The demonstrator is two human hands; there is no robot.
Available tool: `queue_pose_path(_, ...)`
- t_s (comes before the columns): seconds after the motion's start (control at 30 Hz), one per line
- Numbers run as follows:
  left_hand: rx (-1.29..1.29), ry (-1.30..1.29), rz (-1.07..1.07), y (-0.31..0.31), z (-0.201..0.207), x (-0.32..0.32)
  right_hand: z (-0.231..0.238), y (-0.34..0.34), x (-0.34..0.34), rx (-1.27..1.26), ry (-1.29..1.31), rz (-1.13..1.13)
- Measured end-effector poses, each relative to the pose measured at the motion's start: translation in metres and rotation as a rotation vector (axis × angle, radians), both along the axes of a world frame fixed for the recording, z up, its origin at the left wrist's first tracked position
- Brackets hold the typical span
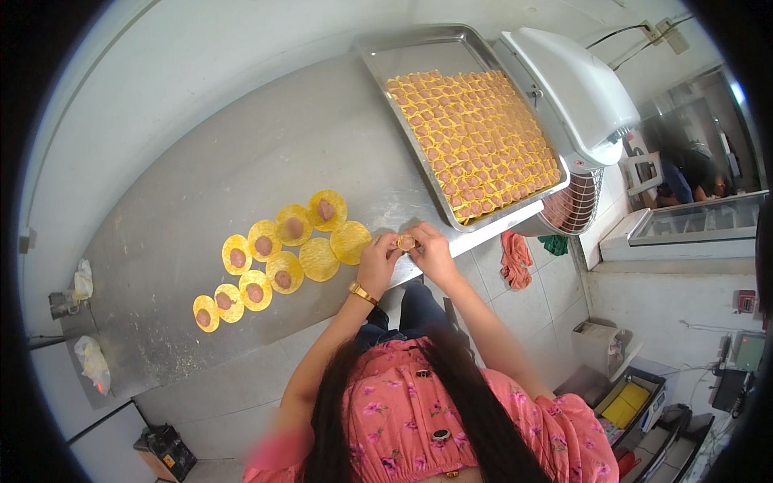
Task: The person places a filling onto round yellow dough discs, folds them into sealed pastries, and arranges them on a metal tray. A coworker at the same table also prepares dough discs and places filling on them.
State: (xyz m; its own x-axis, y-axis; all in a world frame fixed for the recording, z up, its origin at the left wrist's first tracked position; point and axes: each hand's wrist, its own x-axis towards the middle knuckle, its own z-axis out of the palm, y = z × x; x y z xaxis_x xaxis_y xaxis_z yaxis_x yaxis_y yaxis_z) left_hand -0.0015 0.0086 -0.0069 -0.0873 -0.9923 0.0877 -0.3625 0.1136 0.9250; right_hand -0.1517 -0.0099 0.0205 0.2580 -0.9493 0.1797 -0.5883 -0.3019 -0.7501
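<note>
Near the front edge of the steel table [201, 177], my left hand [377, 264] and my right hand [432, 256] pinch a small dumpling [407, 242] between them. Its yellow wrapper is gathered around pink minced meat, which shows at the top. To the left of my hands lie two rows of round yellow wrappers. Most carry a lump of minced meat [325, 210]. Two in the nearer row are bare: one wrapper [351, 242] beside my left hand, and another wrapper [320, 259] left of it.
A large metal tray [427, 55], packed with finished dumplings [479, 145], stands at the right. Beyond it is a white mixer [568, 84] with a wire-guarded bowl [573, 201]. Plastic bags [93, 364] lie at the table's far left. Cloths [516, 259] hang past the tray.
</note>
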Motion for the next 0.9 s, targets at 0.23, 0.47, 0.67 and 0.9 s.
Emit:
queue_pose_path(0.23,0.018,-0.024,-0.030,0.001,0.002,0.007,0.005,0.000,-0.003,0.061,0.025,-0.011)
queue_pose_path(0.47,0.026,-0.108,-0.087,-0.001,0.006,0.010,0.006,-0.007,-0.010,-0.057,0.053,-0.004)
queue_pose_path(0.67,-0.063,-0.112,-0.064,-0.007,0.002,0.007,0.005,-0.007,-0.004,0.228,0.172,0.000)
queue_pose_path(0.9,0.012,-0.078,-0.066,-0.008,-0.002,0.008,0.007,0.001,0.008,-0.048,0.150,-0.096)
